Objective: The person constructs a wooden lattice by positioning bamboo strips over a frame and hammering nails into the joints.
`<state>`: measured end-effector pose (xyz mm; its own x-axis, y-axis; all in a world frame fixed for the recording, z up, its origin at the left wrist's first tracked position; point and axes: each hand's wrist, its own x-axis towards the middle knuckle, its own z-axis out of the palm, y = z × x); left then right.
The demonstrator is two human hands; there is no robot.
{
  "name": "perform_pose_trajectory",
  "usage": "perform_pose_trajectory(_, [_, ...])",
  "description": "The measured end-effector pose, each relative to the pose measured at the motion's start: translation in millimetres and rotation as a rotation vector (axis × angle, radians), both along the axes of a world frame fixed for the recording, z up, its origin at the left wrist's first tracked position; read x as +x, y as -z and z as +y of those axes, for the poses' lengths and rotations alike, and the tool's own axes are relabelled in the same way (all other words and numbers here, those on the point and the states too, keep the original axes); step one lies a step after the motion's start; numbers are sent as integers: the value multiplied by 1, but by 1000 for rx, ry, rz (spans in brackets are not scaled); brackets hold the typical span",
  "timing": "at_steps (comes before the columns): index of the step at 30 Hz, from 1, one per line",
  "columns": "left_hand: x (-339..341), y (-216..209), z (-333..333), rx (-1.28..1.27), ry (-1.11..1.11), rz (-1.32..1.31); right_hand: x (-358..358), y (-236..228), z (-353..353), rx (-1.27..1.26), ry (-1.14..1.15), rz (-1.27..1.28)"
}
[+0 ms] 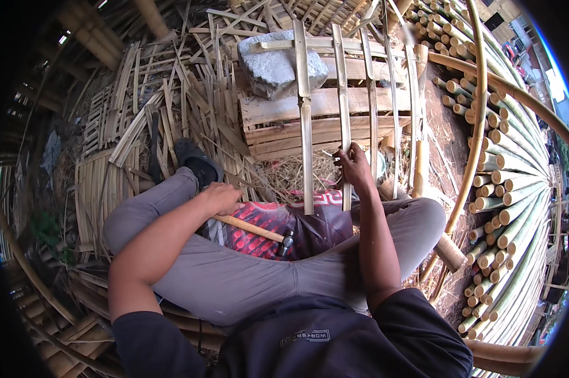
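Observation:
My left hand (220,199) is closed near my left knee, at the handle end of a hammer (252,228). The hammer's wooden handle slants across my lap, its dark metal head toward the middle. Slightly right of centre, my right hand (355,169) has its fingers closed around the near part of a split bamboo slat (343,101). To its left runs a wider bamboo slat (306,138), and a thinner slat (369,69) lies to its right. Their far parts cross a bamboo crosspiece (325,45). A rough grey stone block (275,72) sits at the crosspiece's left end.
Beneath the slats stands a low wooden plank bench (278,108). A red and black patterned cloth (259,242) lies between my legs. Cut bamboo strips (196,94) litter the ground at left. Stacked bamboo poles (505,183) fill the right side, beside a curved bamboo pole (477,120).

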<state>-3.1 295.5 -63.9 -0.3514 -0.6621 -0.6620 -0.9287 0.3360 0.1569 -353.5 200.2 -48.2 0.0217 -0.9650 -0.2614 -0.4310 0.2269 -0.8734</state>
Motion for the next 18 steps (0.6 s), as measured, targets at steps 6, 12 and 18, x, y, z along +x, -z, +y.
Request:
perform_pose_trajectory(6, [1,0,1,-15,4,6,-4,9,-3,-48,-28,81])
perform_pose_trajectory(12, [1,1,1,-16,0,4,0,6,1,-102,-14,10])
perform_pose_trajectory(18, [-1,-2,1,-17,-4,6,-3,14,-1,-109,-10,-28])
